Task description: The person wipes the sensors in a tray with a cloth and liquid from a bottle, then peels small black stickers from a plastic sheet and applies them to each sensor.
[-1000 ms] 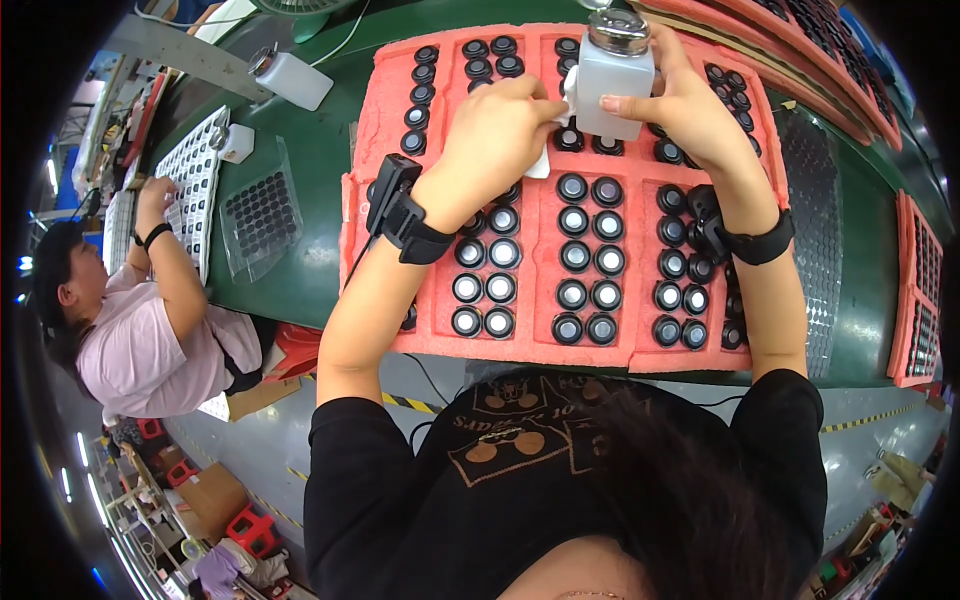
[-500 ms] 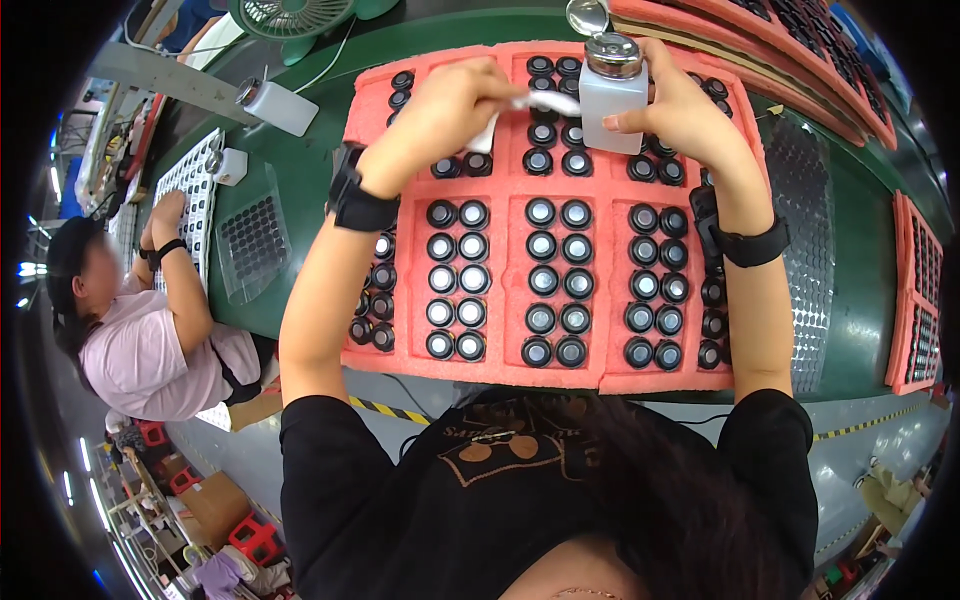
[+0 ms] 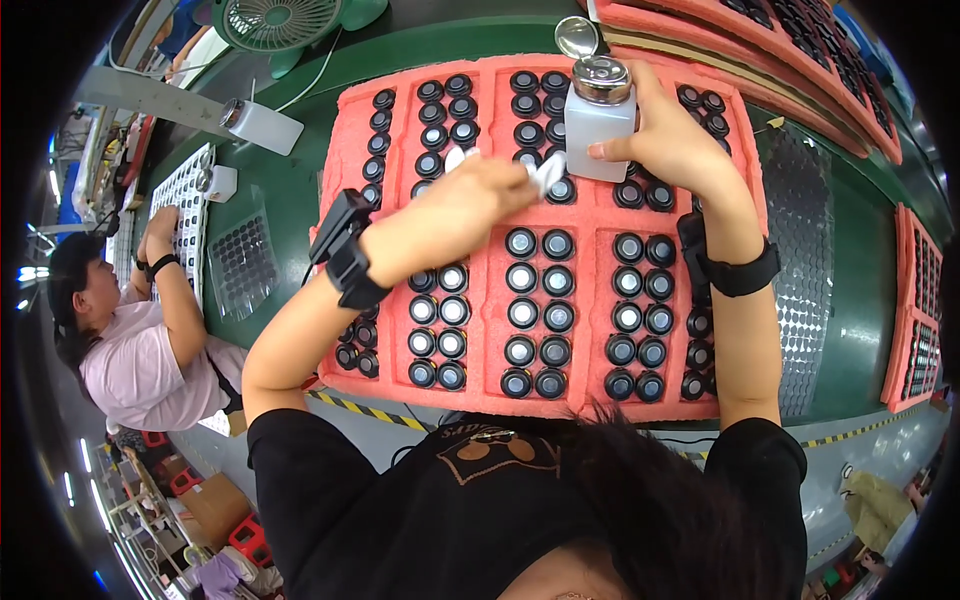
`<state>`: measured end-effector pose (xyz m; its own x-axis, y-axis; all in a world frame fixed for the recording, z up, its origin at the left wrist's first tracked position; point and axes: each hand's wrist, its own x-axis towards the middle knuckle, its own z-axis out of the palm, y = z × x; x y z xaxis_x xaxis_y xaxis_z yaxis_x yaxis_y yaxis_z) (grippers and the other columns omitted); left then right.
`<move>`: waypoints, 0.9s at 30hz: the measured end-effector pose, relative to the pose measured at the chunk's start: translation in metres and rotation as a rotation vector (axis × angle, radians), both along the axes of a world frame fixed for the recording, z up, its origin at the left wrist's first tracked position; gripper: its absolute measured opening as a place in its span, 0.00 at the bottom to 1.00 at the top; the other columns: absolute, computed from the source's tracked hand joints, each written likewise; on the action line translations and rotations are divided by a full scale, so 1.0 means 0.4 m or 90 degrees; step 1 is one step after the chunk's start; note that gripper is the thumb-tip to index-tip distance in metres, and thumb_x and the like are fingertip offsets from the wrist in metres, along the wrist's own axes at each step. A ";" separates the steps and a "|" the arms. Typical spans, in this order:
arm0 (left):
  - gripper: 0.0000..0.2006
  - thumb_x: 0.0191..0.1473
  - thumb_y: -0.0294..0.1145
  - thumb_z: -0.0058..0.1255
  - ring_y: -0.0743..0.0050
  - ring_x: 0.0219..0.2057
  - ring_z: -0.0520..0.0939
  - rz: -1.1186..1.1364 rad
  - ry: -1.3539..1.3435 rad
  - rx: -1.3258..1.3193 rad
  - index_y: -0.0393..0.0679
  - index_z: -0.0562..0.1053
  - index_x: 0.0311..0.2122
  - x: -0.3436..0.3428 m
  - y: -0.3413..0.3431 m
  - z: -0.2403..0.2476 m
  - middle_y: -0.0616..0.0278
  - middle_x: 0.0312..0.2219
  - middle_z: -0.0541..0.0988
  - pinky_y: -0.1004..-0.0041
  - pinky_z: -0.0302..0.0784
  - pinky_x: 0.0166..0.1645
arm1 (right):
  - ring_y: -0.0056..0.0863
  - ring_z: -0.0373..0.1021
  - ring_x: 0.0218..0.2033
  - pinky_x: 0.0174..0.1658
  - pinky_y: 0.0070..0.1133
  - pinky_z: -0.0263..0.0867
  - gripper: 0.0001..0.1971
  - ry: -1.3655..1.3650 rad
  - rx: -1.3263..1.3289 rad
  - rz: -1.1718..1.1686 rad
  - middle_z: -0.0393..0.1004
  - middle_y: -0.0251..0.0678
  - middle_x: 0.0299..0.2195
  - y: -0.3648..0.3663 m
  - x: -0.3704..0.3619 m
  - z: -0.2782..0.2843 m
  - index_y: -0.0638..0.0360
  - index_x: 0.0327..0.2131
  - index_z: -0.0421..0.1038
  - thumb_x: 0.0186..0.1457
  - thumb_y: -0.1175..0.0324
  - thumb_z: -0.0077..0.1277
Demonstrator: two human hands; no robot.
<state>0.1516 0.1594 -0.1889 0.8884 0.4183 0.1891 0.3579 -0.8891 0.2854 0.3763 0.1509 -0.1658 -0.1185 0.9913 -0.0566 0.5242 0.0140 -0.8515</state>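
Note:
A folded white wiping cloth is pinched in my left hand, which is over the middle of a pink foam tray. Several round black parts with silvery centres stand in the tray's compartments, in paired columns. Some of them are hidden under my left hand and forearm. My right hand grips a translucent white dispenser bottle from its right side. The bottle is held upright above the tray, its hinged metal lid flipped up.
Stacked pink trays rise at the far right, and another tray lies at the right edge. A sheet of round discs is on the green bench. At left are a second bottle, a fan and a co-worker.
My left hand has come nearer to me with the cloth, from the tray's far part toward its middle. The bottle in my right hand has shifted slightly left and nearer.

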 end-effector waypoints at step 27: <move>0.14 0.42 0.18 0.44 0.57 0.30 0.75 -0.027 -0.025 -0.180 0.39 0.74 0.37 0.054 0.188 0.021 0.53 0.29 0.73 0.69 0.70 0.36 | 0.29 0.61 0.47 0.51 0.22 0.56 0.35 -0.050 -0.032 0.022 0.65 0.42 0.43 -0.006 0.042 0.039 0.64 0.51 0.54 0.35 0.79 0.57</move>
